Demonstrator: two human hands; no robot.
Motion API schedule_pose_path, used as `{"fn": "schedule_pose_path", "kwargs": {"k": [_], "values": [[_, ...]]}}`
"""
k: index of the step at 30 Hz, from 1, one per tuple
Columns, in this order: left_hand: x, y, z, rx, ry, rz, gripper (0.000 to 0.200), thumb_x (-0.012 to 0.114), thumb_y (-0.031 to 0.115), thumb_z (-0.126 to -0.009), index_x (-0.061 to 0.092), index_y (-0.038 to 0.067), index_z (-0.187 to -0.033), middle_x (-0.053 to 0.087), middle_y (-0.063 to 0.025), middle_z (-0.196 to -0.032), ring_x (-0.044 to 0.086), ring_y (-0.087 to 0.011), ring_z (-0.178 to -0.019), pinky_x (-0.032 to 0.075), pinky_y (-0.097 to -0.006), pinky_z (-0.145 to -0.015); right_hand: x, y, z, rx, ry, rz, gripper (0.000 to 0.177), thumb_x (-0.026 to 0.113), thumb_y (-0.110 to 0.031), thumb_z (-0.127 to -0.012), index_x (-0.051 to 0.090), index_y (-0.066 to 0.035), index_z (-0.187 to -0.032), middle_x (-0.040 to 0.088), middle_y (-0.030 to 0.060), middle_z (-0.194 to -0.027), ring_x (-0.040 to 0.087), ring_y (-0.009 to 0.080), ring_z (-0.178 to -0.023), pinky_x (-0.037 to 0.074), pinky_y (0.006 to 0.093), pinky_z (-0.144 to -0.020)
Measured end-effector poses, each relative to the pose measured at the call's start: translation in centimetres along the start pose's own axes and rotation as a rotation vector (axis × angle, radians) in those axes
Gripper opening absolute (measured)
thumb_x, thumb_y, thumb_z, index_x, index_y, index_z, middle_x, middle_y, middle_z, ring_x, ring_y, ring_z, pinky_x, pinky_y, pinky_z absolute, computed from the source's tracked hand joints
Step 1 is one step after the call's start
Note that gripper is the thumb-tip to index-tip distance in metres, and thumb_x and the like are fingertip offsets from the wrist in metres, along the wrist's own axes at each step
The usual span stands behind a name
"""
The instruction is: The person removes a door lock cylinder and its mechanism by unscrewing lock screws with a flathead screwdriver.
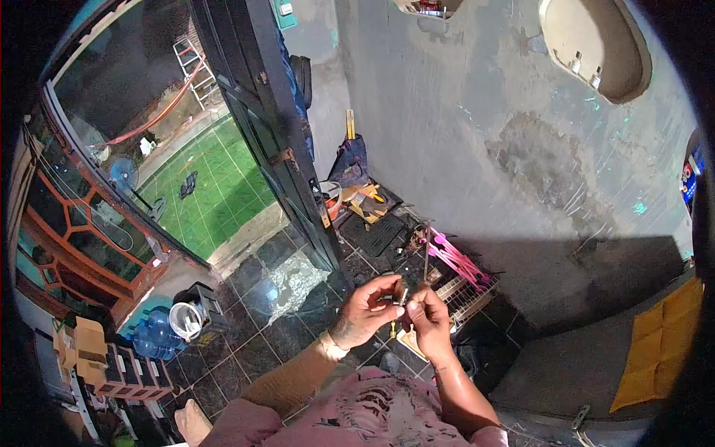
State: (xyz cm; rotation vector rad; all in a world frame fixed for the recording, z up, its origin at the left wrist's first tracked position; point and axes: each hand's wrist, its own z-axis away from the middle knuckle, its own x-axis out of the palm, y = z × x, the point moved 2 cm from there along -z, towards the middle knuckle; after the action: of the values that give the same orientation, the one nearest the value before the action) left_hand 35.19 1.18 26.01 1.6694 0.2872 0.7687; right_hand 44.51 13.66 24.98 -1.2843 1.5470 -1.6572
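In front of my chest, my left hand (363,313) pinches a small, shiny metal piece (403,296) between thumb and fingers. My right hand (430,319) meets it from the other side, its fingers bent and closed around the same spot. What the right fingertips hold is too small to make out. Just below the hands, partly covered by them, show a small yellow item (392,328) and the pale edge of a flat object (410,347).
A pink plastic item (454,257) lies on a slatted rack (465,298) beyond my right hand. Ahead stands an open dark door (261,112). Crumpled clear plastic (294,287) lies on the tiles. Leftward are a white bucket (186,320), blue water bottles (156,334) and a cardboard box (80,350).
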Motion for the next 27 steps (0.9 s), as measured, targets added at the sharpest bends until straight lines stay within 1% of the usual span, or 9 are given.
{"fn": "schedule_pose_path", "kwargs": {"k": [3,7,10,13,16,19,23,24,27], "values": [[0.3,0.4,0.1,-0.014,-0.008,-0.007,0.057,0.068,-0.004,-0.088,0.046,0.002,-0.141,0.06,-0.0061,-0.119,0.059,-0.0127,-0.109,0.049,-0.0279,-0.097,-0.1,0.4,0.2,-0.002,0.017,-0.005,0.025,0.054,-0.021,-0.103,0.054,-0.006,-0.084,0.052,-0.0026,-0.073,0.046,0.0051,-0.057,0.038,0.022,-0.05],[0.2,0.5,0.0,-0.018,-0.027,-0.005,0.056,0.067,-0.004,-0.089,0.046,0.001,-0.141,0.06,-0.0067,-0.119,0.058,-0.0133,-0.11,0.049,-0.0284,-0.097,0.3,0.0,0.0,0.019,0.041,-0.045,0.031,0.053,-0.023,-0.104,0.055,-0.005,-0.079,0.051,-0.0027,-0.069,0.045,0.0053,-0.055,0.037,0.0226,-0.048],[0.1,-0.2,0.0,-0.009,-0.041,-0.023,0.055,0.066,-0.004,-0.09,0.046,0.0,-0.141,0.059,-0.0073,-0.12,0.058,-0.0139,-0.111,0.049,-0.0285,-0.097,0.1,-0.2,0.3,-0.02,0.038,-0.004,0.028,0.054,-0.023,-0.104,0.056,-0.005,-0.082,0.05,-0.0036,-0.068,0.045,0.0051,-0.057,0.037,0.0224,-0.049],[0.3,-0.4,0.3,-0.018,-0.053,0.007,0.056,0.065,-0.005,-0.09,0.044,-0.001,-0.142,0.057,-0.008,-0.123,0.058,-0.0146,-0.113,0.049,-0.0293,-0.098,0.0,-0.4,0.4,0.108,0.042,-0.045,0.026,0.054,-0.02,-0.104,0.057,-0.005,-0.083,0.05,-0.003,-0.072,0.046,0.0052,-0.058,0.037,0.0224,-0.05],[0.0,-0.5,0.3,0.008,-0.016,-0.012,0.058,0.065,-0.006,-0.09,0.042,0.0,-0.143,0.056,-0.0083,-0.126,0.057,-0.0152,-0.115,0.048,-0.0302,-0.1,-0.2,0.7,0.7,-0.013,0.026,0.046,0.036,0.051,-0.031,-0.104,0.06,-0.002,-0.085,0.051,0.0003,-0.077,0.048,0.0071,-0.056,0.042,0.0228,-0.049],[0.7,0.5,0.5,-0.037,-0.044,-0.017,0.058,0.065,-0.005,-0.09,0.041,0.0,-0.143,0.057,-0.0082,-0.125,0.057,-0.0152,-0.115,0.048,-0.0304,-0.1,-0.2,0.4,0.8,-0.11,0.032,0.147,0.034,0.052,-0.033,-0.104,0.058,-0.002,-0.094,0.051,0.0007,-0.078,0.049,0.007,-0.056,0.042,0.0227,-0.049],[0.0,-0.2,0.4,0.034,-0.023,-0.025,0.056,0.065,-0.005,-0.09,0.043,0.001,-0.141,0.058,-0.0075,-0.123,0.057,-0.0149,-0.115,0.048,-0.0308,-0.1,0.3,0.2,0.9,0.029,0.05,0.073,0.032,0.05,-0.031,-0.105,0.054,-0.004,-0.088,0.05,0.0003,-0.078,0.049,0.0063,-0.058,0.042,0.0225,-0.049],[0.0,-0.2,0.4,0.032,-0.007,-0.025,0.056,0.066,-0.005,-0.089,0.045,0.002,-0.14,0.058,-0.0069,-0.123,0.058,-0.0146,-0.114,0.049,-0.0306,-0.099,0.7,-0.4,0.9,0.036,0.081,-0.018,0.027,0.051,-0.022,-0.105,0.057,-0.003,-0.085,0.048,-0.0017,-0.076,0.045,0.005,-0.059,0.037,0.0224,-0.051],[-0.2,-0.5,0.6,0.0,-0.023,-0.063,0.056,0.066,-0.005,-0.089,0.045,0.002,-0.14,0.058,-0.0063,-0.122,0.058,-0.0144,-0.112,0.049,-0.0305,-0.1,0.0,0.6,0.6,-0.078,0.054,0.034,0.022,0.052,-0.021,-0.104,0.055,-0.005,-0.089,0.047,-0.0034,-0.076,0.044,0.0043,-0.06,0.037,0.0218,-0.051]]}}
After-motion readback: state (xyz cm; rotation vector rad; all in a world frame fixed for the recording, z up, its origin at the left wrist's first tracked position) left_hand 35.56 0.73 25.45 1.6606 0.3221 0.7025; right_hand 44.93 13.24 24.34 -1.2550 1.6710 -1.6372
